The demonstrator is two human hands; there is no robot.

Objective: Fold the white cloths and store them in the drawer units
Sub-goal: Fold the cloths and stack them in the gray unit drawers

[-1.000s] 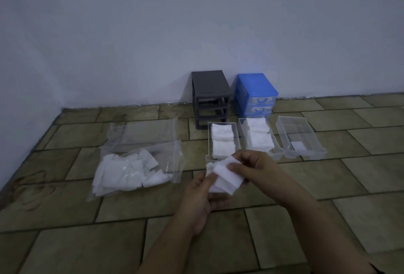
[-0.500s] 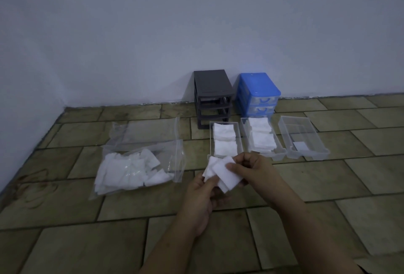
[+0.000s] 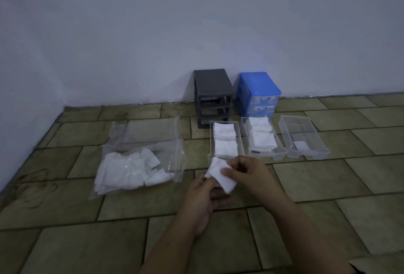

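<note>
A: Hands crept farther toward the left drawer [image 3: 225,140] since before. Bag of cloths [image 3: 135,168] lies left, drawer units [image 3: 213,96] far.

B: Yep, white cloth [image 3: 223,176] pinched by right hand [image 3: 247,175], left hand [image 3: 203,195] fingers curled beneath.

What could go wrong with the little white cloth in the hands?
1. Both hands, left hand and right hand, pinch the cloth in mid-air only by its edges, so the fold might slip open.
2. The left drawer and middle drawer already hold stacks; adding there might topple them. The right drawer looks nearly empty.
</note>
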